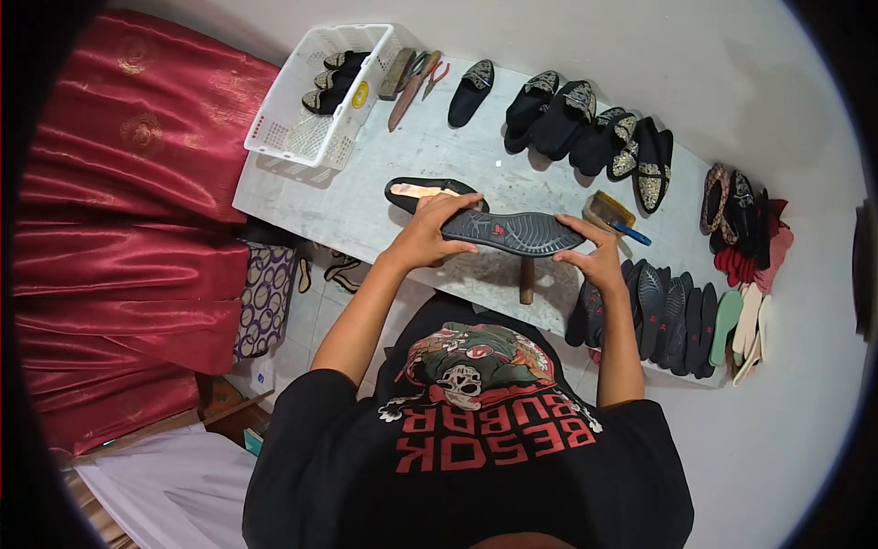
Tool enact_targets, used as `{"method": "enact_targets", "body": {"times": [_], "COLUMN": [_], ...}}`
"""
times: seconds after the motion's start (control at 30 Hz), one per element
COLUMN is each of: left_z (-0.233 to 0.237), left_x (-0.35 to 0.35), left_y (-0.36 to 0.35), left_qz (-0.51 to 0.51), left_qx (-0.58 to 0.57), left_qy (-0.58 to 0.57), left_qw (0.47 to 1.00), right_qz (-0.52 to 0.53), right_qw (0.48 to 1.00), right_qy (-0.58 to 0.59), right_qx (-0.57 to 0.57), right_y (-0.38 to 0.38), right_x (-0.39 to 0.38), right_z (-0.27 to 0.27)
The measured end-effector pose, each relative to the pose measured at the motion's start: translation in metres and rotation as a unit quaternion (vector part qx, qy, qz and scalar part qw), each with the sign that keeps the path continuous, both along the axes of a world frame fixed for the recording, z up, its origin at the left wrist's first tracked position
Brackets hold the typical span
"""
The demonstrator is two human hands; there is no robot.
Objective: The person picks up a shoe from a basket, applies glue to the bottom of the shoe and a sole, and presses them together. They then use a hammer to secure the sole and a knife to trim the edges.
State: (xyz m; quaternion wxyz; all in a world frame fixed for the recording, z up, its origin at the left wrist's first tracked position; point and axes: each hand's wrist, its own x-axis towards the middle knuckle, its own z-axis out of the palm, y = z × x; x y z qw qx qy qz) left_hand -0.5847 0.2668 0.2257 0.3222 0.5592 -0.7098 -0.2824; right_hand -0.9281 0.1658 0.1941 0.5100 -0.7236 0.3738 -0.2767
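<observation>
A black shoe sole (512,231) with a ridged tread and a small red mark is held level above the table, tread side facing up. My left hand (428,235) grips its left end between thumb and fingers. At the other end, my right hand (594,256) pinches the rounded tip. Just behind my left hand lies a black shoe (401,193) with a pale inside surface, partly covered by the hand and sole. A wooden handle (527,280) sticks out from under the sole toward me; its other end is hidden.
A yellowish container (611,209) with a blue-handled brush (633,234) stands right of the sole. More soles (651,306) line the right edge. Finished-looking black shoes (562,119) sit along the wall. A white basket (346,151) holding shoes, a knife (402,108) and pliers (434,78) are back left.
</observation>
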Motion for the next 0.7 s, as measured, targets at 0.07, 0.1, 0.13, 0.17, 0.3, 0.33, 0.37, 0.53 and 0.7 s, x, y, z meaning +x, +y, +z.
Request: {"method": "enact_targets", "body": {"times": [0.07,0.1,0.13,0.17,0.3,0.33,0.37,0.53,0.7], "left_z": [-0.006,-0.010,-0.014,-0.018,-0.031,-0.035,-0.043,-0.080,-0.100], "left_x": [0.024,0.035,0.046,0.058,0.103,0.115,0.126,0.169,0.188], "left_y": [-0.005,-0.007,-0.003,-0.005,-0.018,-0.025,-0.027,-0.039,-0.044], "left_qz": [-0.007,0.010,0.026,0.022,-0.017,-0.029,-0.035,-0.073,-0.088], "left_qx": [0.042,0.049,0.059,0.048,0.044,0.041,0.056,0.063,0.055], "left_qy": [0.012,0.023,0.035,0.023,0.068,0.072,0.093,0.162,0.131], "left_qw": [0.999,0.998,0.997,0.998,0.997,0.996,0.993,0.982,0.986], "right_qz": [-0.011,-0.021,-0.031,-0.045,-0.055,-0.067,-0.065,-0.092,-0.111], "right_qw": [1.000,1.000,0.999,0.998,0.996,0.995,0.992,0.980,0.978], "right_qy": [0.015,0.011,0.010,-0.007,0.022,0.028,0.055,0.109,0.129], "right_qx": [-0.002,-0.008,-0.011,-0.047,-0.062,-0.066,-0.095,-0.135,-0.121], "right_y": [0.003,0.003,0.009,0.012,0.018,0.019,0.023,0.030,0.035], "right_x": [0.023,0.036,0.048,0.060,0.101,0.112,0.122,0.165,0.186], "right_z": [0.000,-0.001,-0.003,-0.006,-0.008,-0.006,-0.006,-0.008,-0.018]}}
